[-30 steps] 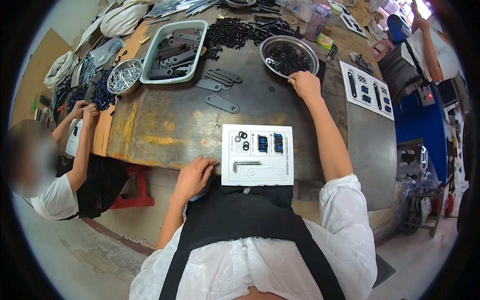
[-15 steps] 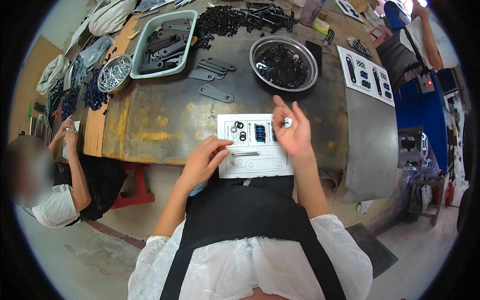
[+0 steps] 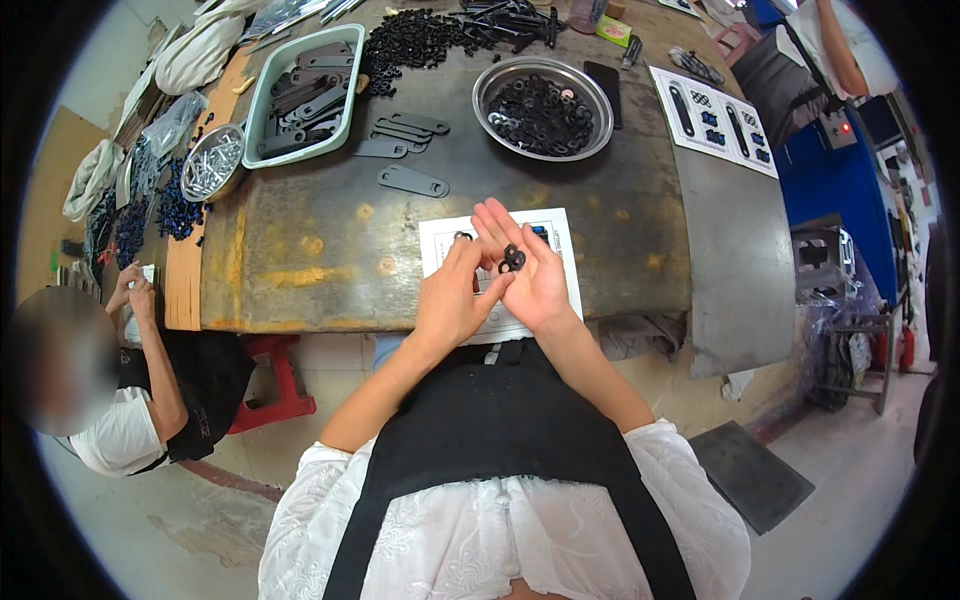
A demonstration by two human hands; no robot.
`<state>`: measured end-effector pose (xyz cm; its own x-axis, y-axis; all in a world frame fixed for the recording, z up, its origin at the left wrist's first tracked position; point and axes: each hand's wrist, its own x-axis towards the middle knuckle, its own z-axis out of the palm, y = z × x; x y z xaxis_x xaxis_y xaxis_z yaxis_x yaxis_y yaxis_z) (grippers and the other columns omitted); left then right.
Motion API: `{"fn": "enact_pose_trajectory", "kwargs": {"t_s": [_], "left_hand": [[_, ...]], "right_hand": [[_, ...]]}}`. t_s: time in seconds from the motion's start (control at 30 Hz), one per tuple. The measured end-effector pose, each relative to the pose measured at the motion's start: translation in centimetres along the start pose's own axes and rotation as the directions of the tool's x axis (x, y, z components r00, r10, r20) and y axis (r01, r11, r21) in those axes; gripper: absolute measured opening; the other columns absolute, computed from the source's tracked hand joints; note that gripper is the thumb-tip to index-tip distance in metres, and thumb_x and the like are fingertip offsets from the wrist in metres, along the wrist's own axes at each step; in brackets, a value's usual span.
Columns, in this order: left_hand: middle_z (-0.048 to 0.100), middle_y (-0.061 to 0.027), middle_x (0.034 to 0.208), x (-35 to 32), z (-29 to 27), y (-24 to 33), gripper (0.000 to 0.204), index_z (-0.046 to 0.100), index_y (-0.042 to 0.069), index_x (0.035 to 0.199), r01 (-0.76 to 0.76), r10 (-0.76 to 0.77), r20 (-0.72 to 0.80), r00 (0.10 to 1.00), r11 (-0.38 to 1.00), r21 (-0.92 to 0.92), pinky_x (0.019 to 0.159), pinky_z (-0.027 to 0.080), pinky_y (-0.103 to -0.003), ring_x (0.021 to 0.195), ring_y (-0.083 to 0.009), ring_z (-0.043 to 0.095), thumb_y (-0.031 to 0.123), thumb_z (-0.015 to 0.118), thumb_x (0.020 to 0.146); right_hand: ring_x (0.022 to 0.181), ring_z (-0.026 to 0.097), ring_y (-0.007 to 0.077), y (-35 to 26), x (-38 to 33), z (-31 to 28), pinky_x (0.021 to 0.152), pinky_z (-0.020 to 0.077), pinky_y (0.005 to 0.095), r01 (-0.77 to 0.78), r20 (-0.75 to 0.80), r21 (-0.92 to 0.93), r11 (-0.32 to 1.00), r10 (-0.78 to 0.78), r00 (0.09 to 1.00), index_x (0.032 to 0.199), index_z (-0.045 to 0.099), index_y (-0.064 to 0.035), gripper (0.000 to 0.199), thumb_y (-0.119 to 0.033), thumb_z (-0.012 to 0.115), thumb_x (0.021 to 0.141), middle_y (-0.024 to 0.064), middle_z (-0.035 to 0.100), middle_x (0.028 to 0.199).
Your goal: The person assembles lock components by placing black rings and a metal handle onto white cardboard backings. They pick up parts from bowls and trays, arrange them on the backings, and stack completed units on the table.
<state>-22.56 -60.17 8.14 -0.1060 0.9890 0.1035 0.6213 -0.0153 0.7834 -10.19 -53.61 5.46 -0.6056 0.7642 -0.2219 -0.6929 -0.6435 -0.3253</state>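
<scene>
My right hand [image 3: 540, 290] is palm up over the printed sheet [image 3: 432, 245], its fingers stretched out. Several small black rings [image 3: 513, 258], like washers, lie in its palm. From the left, my left hand [image 3: 450, 302] comes close against it, thumb and bent fingers apart beside the rings. I see nothing held in the left hand, though its fingertips are partly hidden. Both hands cover much of the sheet. Beyond them stands a steel bowl [image 3: 545, 157] of black rings. A flat grey metal plate with rounded ends [image 3: 413, 182] lies farther left, below several similar plates [image 3: 400, 135].
A pale green bin [image 3: 352, 95] of dark metal plates and a bowl of silver parts [image 3: 213, 165] stand at left. Black parts [image 3: 410, 45] are heaped behind. A phone [image 3: 603, 95] and a printed sheet [image 3: 740, 150] lie right. Co-workers are at left [image 3: 125, 390] and far right [image 3: 800, 60].
My hands have come together over the sheet; the right palm has moved left and turned up, showing the black rings. My left hand has moved right and up to meet it. The view has shifted slightly.
</scene>
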Motion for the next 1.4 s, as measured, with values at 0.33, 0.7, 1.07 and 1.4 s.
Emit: {"fn": "enact_pose_trajectory", "kwargs": {"t_s": [0.33,0.7,1.07,1.4], "left_hand": [[0.065,-0.0015,0.086,-0.1,-2.1,-5.7,0.026,0.071,0.01,0.098,0.189,-0.191,0.003,0.982,0.973,0.133,0.063,0.049,-0.033,0.067,-0.0163,0.062,0.027,0.081,0.081],[0.062,0.0004,0.085,-2.4,-1.2,-7.6,0.017,0.077,0.02,0.104,-0.113,0.146,-0.044,0.988,0.898,0.426,0.065,0.048,-0.034,0.072,-0.0189,0.062,0.018,0.072,0.087],[0.061,-0.0006,0.088,0.1,-0.5,-7.5,0.021,0.079,0.022,0.105,-0.257,0.302,-0.043,0.952,0.872,0.417,0.065,0.048,-0.035,0.073,-0.0198,0.062,0.017,0.072,0.086],[0.06,-0.0015,0.086,-0.1,-1.8,-8.1,0.019,0.079,0.021,0.1,-0.14,0.182,-0.065,0.981,0.899,0.416,0.071,0.049,-0.038,0.078,-0.0235,0.062,0.019,0.072,0.083]], "right_hand": [[0.075,0.053,0.0101,-0.2,1.3,-2.8,0.064,0.0424,0.0222,0.002,0.063,0.139,0.99,-0.011,0.998,0.112,0.057,-0.0006,0.024,-0.019,0.042,0.108,-0.0002,0.052,0.083],[0.064,0.068,0.032,2.1,-1.9,-2.7,0.058,0.0531,0.0419,0.077,0.256,-0.79,-0.609,-0.212,0.943,0.118,0.074,-0.0251,0.024,-0.029,0.059,0.099,0.0108,0.071,0.075],[0.067,0.07,0.0303,2.4,-2.7,-2.9,0.058,0.0536,0.0416,0.027,0.198,-0.767,-0.641,-0.196,0.96,0.119,0.073,-0.0244,0.025,-0.028,0.061,0.097,0.0092,0.074,0.081],[0.068,0.069,0.0325,1.8,-1.6,-1.8,0.059,0.0534,0.0431,0.015,0.19,-0.789,-0.615,-0.221,0.957,0.12,0.073,-0.0239,0.025,-0.027,0.06,0.098,0.0118,0.072,0.08]]}}
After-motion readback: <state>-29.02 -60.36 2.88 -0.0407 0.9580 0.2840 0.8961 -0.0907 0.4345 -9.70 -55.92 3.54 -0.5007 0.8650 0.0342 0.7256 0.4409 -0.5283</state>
